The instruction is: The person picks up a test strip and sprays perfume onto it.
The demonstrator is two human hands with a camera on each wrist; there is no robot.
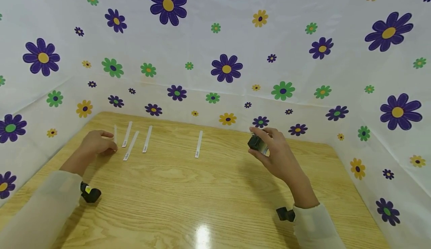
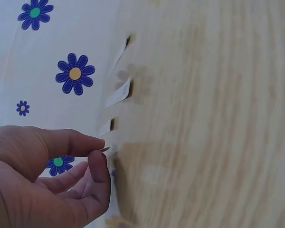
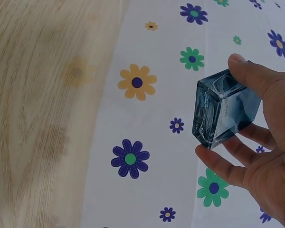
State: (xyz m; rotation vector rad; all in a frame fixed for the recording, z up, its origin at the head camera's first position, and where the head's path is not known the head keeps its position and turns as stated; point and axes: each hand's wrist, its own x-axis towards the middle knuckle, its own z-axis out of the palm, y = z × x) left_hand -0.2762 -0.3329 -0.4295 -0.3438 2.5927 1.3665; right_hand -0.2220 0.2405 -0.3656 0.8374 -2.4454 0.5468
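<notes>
At the table's far left, my left hand [image 1: 97,143] pinches a narrow white paper strip [image 1: 115,133] between thumb and forefinger. In the left wrist view, only the tip of that strip [image 2: 105,149] shows past the fingertips. My right hand [image 1: 278,154] holds a blue-tinted glass perfume bottle [image 3: 223,109] above the table's far right part, thumb on one side and fingers on the other. In the head view the bottle [image 1: 256,143] looks dark, tilted and partly covered by the hand. Several more paper strips, such as one strip [image 1: 147,139], lie right of the left hand.
A wood-grain table [image 1: 175,200] carries a lone paper strip [image 1: 199,144] near the middle of its far side. White cloth [image 1: 195,43] printed with flowers encloses the back and sides. Each wrist bears a small black device [image 1: 285,214].
</notes>
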